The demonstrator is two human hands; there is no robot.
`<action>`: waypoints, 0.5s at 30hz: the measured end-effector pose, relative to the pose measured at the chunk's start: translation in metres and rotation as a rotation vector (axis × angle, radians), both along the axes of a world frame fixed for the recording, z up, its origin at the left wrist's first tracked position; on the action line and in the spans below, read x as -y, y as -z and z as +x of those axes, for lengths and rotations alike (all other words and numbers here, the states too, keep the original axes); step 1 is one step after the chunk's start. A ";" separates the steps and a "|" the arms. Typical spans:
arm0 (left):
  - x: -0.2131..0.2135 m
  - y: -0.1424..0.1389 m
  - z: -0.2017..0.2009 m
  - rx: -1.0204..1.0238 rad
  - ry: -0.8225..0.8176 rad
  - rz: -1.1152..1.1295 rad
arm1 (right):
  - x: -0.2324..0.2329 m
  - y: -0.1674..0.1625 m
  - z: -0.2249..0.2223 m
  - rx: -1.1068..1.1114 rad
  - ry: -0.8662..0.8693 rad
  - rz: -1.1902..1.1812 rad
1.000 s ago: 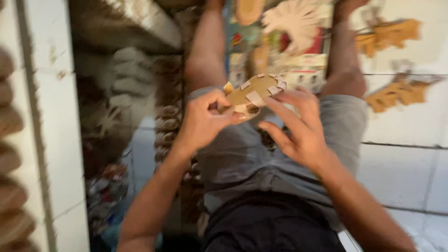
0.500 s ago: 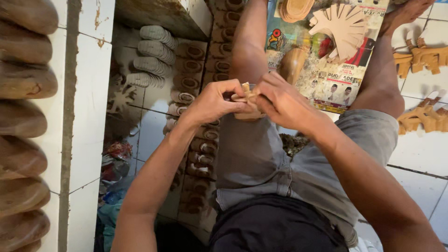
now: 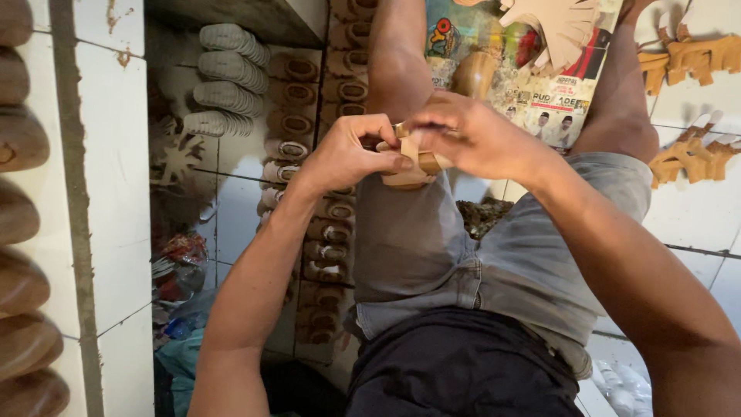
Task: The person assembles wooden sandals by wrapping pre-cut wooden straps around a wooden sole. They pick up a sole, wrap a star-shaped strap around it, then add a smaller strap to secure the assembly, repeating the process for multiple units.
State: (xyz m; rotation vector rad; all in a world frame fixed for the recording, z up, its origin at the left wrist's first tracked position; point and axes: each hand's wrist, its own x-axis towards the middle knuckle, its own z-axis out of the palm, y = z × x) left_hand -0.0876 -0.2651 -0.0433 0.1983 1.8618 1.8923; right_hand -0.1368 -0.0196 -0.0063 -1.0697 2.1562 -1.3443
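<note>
Two hands met over my lap on one small wooden piece [image 3: 409,166]. My left hand [image 3: 351,154] pinched it from the 9 o'clock side, thumb pressed along its top edge, fingers curled shut around it. My right hand [image 3: 471,135] covered it from 3 o'clock, fingers closed down over its upper end, so only a pale tan sliver of it showed between the two grips. The piece sat above my left thigh, in front of the grey shorts [image 3: 432,247].

At 10 o'clock from the hands, three ribbed grey soles [image 3: 228,77] lay stacked on the white tile floor [image 3: 112,201]. Just right of them ran one long column of small brown carved blocks [image 3: 324,224] from 12 o'clock down toward 7 o'clock; a second, shorter column stood beside it near the top. I could not count them surely, at least ten.

At the far 9 o'clock edge, seven rounded brown wooden forms [image 3: 19,224] lined up in a row, partly cut off.

At 1 o'clock one printed sheet [image 3: 532,93] lay under my legs, with one fan-shaped pale cutout [image 3: 559,27] upon it. At 2 and 3 o'clock, two clusters of tan wooden cutouts [image 3: 698,58] rested on the tiles.
</note>
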 end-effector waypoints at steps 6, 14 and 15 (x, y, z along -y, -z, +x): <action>-0.001 -0.002 -0.001 0.049 -0.008 0.004 | 0.007 -0.013 0.013 -0.208 0.015 0.096; 0.000 -0.005 0.000 0.015 -0.004 0.001 | 0.005 -0.008 0.020 -0.270 0.033 0.030; 0.000 -0.005 -0.002 -0.071 0.025 -0.111 | 0.004 -0.005 0.015 -0.236 -0.002 0.032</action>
